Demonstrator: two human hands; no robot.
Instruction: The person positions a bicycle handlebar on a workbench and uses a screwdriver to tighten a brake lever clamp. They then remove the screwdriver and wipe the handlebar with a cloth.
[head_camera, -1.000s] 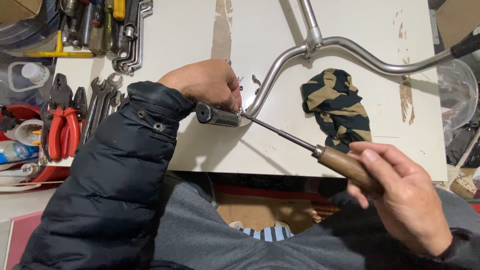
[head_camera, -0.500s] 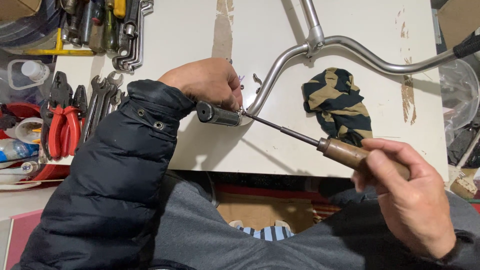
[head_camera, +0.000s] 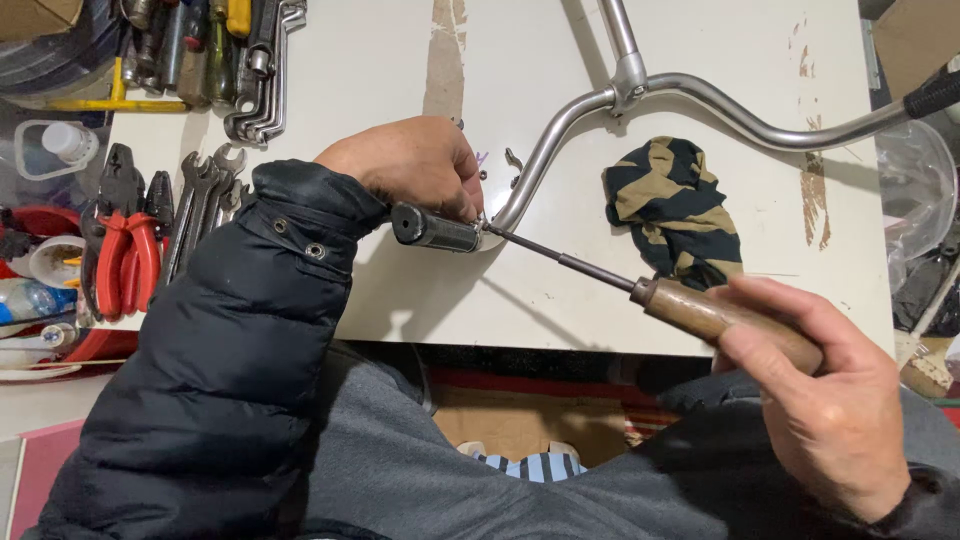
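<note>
A chrome bicycle handlebar (head_camera: 560, 125) lies across the white table (head_camera: 380, 60). My left hand (head_camera: 405, 165) grips its near end, just above the black rubber grip (head_camera: 432, 228). My right hand (head_camera: 820, 400) holds a wooden-handled screwdriver (head_camera: 700, 312). Its thin shaft runs up and left, and the tip sits at the edge of the black grip, by my left fingers.
A striped black and tan rag (head_camera: 675, 205) lies on the table right of the handlebar. Spanners (head_camera: 205, 205) and red-handled pliers (head_camera: 125, 245) lie at the left, with more tools (head_camera: 215, 45) at the top left. A clear plastic container (head_camera: 45, 145) sits at far left.
My right hand has shifted slightly right and down on the screwdriver handle. My left hand and the handlebar have stayed in place.
</note>
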